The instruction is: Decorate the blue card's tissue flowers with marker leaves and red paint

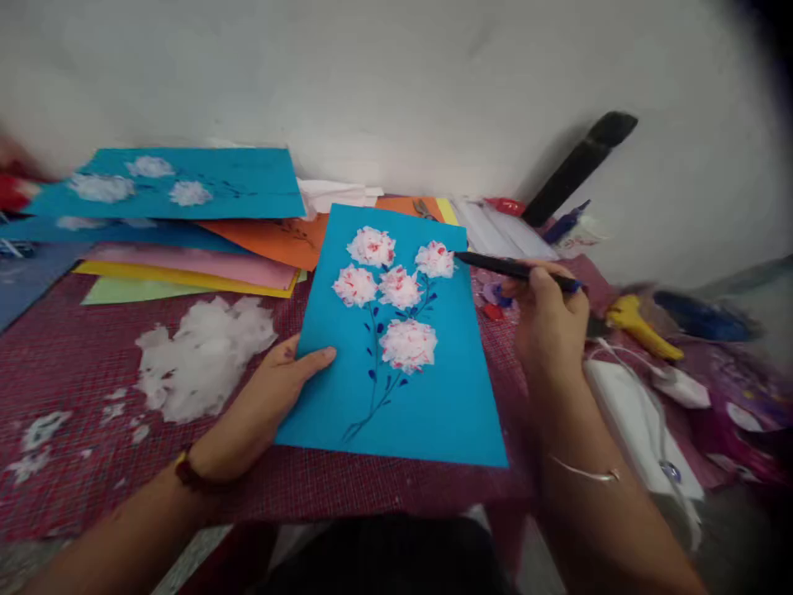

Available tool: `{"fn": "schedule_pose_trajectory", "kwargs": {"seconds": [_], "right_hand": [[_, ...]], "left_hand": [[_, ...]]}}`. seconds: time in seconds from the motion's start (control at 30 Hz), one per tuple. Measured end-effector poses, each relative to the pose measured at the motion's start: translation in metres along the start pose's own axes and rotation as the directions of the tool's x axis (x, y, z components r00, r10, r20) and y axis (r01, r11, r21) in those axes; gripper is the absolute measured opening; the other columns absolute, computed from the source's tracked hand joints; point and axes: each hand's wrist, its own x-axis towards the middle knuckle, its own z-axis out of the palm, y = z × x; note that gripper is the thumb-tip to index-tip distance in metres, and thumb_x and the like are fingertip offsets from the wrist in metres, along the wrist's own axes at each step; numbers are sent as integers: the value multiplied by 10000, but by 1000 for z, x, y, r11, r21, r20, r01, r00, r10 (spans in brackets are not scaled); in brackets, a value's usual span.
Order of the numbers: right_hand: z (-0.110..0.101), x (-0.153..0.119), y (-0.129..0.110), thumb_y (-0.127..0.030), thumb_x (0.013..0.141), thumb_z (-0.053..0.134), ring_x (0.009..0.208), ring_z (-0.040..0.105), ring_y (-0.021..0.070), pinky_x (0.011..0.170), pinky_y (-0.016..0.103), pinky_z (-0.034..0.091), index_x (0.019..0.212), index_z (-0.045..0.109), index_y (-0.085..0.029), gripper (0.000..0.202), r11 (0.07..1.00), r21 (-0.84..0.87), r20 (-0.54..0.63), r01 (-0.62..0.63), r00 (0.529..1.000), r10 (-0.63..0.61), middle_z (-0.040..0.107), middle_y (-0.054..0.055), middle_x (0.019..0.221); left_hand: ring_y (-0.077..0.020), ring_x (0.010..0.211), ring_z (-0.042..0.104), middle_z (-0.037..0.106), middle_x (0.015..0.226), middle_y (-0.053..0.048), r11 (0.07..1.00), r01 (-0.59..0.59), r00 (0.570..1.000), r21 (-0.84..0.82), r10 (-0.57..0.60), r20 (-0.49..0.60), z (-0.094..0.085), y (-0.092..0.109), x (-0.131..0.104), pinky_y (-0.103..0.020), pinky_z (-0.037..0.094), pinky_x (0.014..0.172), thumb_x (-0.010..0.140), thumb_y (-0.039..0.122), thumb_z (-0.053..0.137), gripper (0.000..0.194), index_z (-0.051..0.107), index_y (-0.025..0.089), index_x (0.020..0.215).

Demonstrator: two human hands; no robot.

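Note:
A blue sheet of card (446, 397) lies tilted up toward me, with several white paper flowers (409, 345) stuck on it, marked in red. Dark stems and small leaves (372, 374) are drawn below them. My left hand (282, 380) grips the card's left edge, thumb on top and the other fingers behind. In my right hand (551, 318) is a dark marker pen (496, 264), pinched between thumb and fingers. Its tip is at the right side of the upper right flower (435, 259); whether it touches is unclear.
White torn paper (201, 355) is heaped left of the card, with scraps around it. Another blue flower card (260, 182) rests on coloured sheets (186, 264) at the back left. A white power bank-like box (638, 421) with a cable lies right. A black post-like object (576, 173) leans against the wall.

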Motion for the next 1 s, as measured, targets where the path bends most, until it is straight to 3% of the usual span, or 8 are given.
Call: {"fn": "schedule_pose_trajectory", "kwargs": {"seconds": [0.13,0.33,0.53,0.63,0.8,1.0], "right_hand": [[-2,2,0,-255,825,672,573,586,92,602,283,505,849,665,-157,101,998,43,-12,52,999,-52,667,17,856],[4,-4,-3,-258,842,653,581,610,104,605,285,520,883,687,-175,98,998,63,104,28,994,-34,674,2,809],[3,-2,-1,-261,822,649,562,600,97,571,258,489,882,680,-159,122,998,49,8,24,1000,-24,676,-11,756],[4,-3,0,-266,825,651,580,600,96,590,266,493,889,674,-155,130,998,66,30,19,999,-21,677,-7,782],[5,-6,-2,-282,836,641,573,581,121,575,275,468,865,678,-147,143,999,12,87,-42,995,41,625,0,655],[0,-1,1,-308,868,600,544,545,147,571,309,455,772,677,-203,161,999,34,12,3,1000,-4,592,5,623]], "left_hand": [[-279,746,746,785,919,-109,1000,12,999,-23,-11,41,-1,0,1,-358,630,634,653,381,827,566,680,146,1146],[-285,769,747,784,958,-113,999,23,998,-35,-20,67,-1,0,1,-348,623,616,662,378,822,596,663,156,1192],[-289,779,748,784,940,-119,999,19,997,-32,-17,77,0,1,1,-357,626,640,660,383,819,613,662,142,1202],[-284,768,748,785,937,-117,999,16,997,-35,-14,75,-1,0,1,-348,623,625,666,386,818,615,658,146,1209],[-290,765,748,784,955,-120,1000,15,997,-21,-14,76,-1,-1,2,-349,624,608,675,395,817,613,660,154,1217],[-286,774,750,784,964,-116,1000,2,997,-23,0,80,-2,-2,3,-353,630,630,704,376,801,572,665,164,1218]]}}
